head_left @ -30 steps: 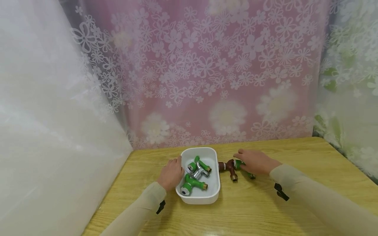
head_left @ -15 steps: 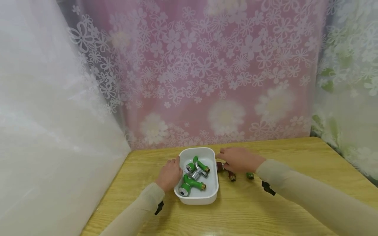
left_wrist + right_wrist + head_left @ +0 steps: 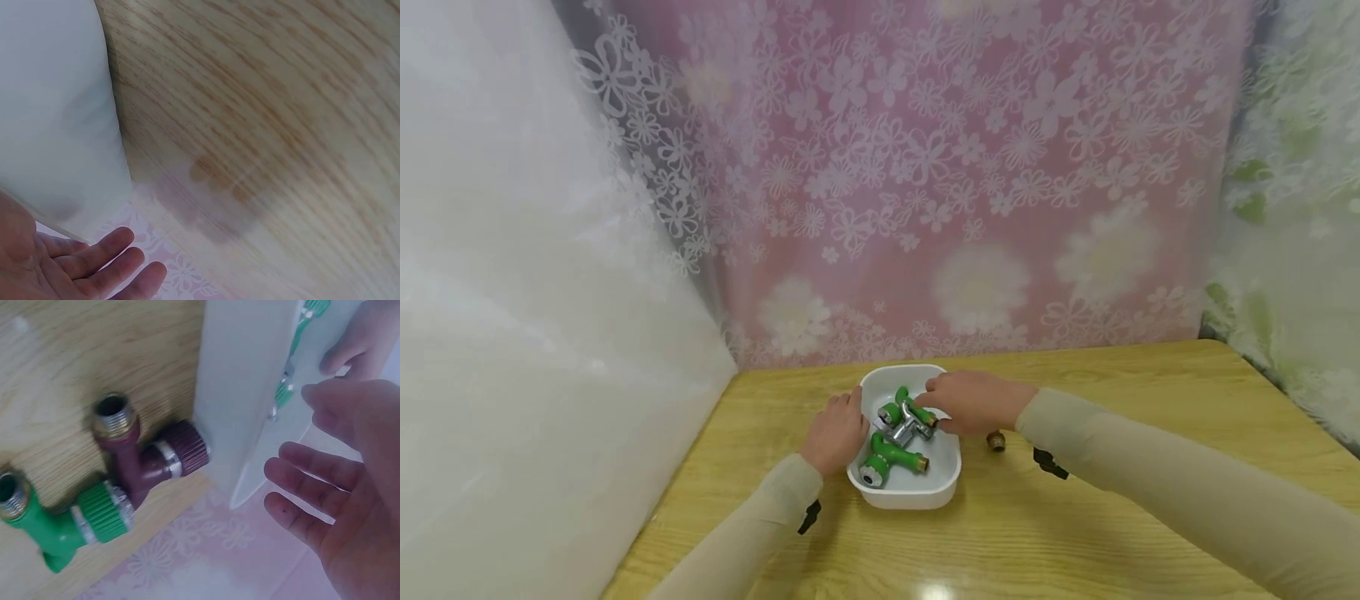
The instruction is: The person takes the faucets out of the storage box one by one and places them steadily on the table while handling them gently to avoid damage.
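My left hand (image 3: 837, 435) rests at the left rim of a white plastic basin (image 3: 912, 500). Its fingers stretch loosely past the outer wall in the left wrist view. My right hand (image 3: 977, 402) reaches across the right rim, fingertips near a green tap (image 3: 904, 398); the right wrist view shows its fingers spread around nothing. Beside that tap in the basin lie a chrome tap (image 3: 902, 432) and another green tap (image 3: 891, 458). Outside the right wall, a dark brown tap (image 3: 134, 462) and a green tap (image 3: 56, 528) lie on the table, mostly covered by my right arm in the head view.
The wood-grain table (image 3: 850, 558) ends at the back against a pink flowered curtain (image 3: 880, 208). A white sheet (image 3: 535, 292) hangs on the left, and a pale flowered curtain (image 3: 1292, 250) hangs on the right.
My right hand has moved left from the green tap on the table, past the brown tap, to above the basin. My left hand has stayed at the rim. The taps look unmoved.
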`<control>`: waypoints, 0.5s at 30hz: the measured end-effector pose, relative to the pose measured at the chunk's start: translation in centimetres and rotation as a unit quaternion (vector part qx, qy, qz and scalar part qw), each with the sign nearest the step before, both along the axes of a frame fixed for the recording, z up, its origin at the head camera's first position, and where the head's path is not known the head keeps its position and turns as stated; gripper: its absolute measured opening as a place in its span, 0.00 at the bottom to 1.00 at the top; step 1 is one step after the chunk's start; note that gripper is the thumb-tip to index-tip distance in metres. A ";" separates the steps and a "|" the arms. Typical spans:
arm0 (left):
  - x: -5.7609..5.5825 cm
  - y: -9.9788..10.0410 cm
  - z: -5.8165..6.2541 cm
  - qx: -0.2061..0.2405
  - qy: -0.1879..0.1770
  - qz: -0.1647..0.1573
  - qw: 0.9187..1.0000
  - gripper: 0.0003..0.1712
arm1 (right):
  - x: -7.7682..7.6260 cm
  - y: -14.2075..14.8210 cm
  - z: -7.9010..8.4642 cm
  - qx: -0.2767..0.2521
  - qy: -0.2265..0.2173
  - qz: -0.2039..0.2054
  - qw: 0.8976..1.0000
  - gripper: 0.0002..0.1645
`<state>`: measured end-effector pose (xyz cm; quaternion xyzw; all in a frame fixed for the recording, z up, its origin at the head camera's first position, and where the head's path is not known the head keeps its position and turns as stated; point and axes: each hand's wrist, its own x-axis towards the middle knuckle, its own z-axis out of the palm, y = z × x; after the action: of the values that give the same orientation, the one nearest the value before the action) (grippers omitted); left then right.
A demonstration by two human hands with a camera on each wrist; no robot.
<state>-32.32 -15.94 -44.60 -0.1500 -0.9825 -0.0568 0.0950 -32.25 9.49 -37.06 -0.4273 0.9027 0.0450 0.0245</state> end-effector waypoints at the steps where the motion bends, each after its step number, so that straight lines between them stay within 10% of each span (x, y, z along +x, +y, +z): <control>1: -0.1 0.0 0.0 0.000 -0.002 0.001 1.000 0.29 | 0.0 -0.2 0.1 0.005 0.003 0.005 1.000 0.25; 15: -0.5 0.2 0.3 -0.021 -0.032 0.018 0.999 0.31 | -0.2 -4.2 -0.2 0.036 -0.069 0.032 0.996 0.30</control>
<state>-32.82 -15.78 -44.32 -0.1318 -0.9886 -0.0393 0.0613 -32.45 5.32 -37.30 -0.4572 0.8823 0.0483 0.1005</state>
